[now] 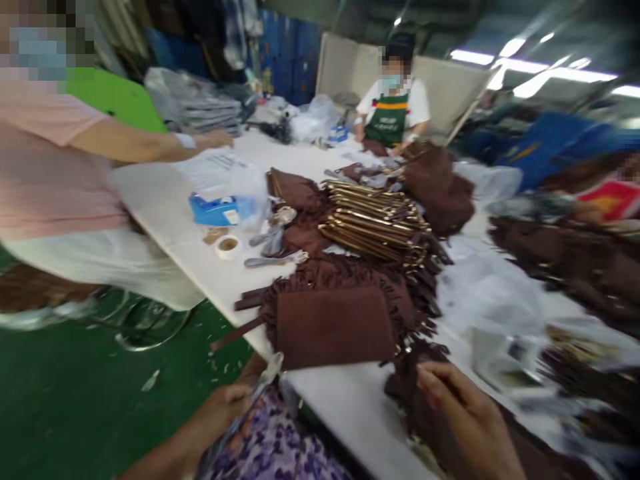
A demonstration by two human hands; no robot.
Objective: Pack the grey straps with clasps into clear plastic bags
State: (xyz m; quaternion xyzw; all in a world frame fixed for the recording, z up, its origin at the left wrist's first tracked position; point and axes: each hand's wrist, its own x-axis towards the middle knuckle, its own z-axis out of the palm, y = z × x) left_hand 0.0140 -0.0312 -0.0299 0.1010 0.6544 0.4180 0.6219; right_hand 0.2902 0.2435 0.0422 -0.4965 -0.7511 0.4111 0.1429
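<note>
At the lower edge, my left hand (237, 403) is closed around a long, thin grey-wrapped strap (273, 368) with a pale, shiny end. The strap's lower part is blurred. My right hand (465, 410) has its fingers curled and pinched together over dark brown fringed material (415, 377) at the table's near edge. What is between those fingers, if anything, is hidden. Between my hands lies a brown fringed bag (335, 327), flat on the white table (330, 400). Behind it is a stack of brown bags with gold metal bars (375, 220).
A blue tape dispenser (215, 210), a tape roll (229, 247) and more grey-wrapped straps (273, 243) lie left of the stack. Clear plastic (495, 287) and brown pieces (565, 267) cover the right. One co-worker (390, 110) stands across, another (55, 160) at left.
</note>
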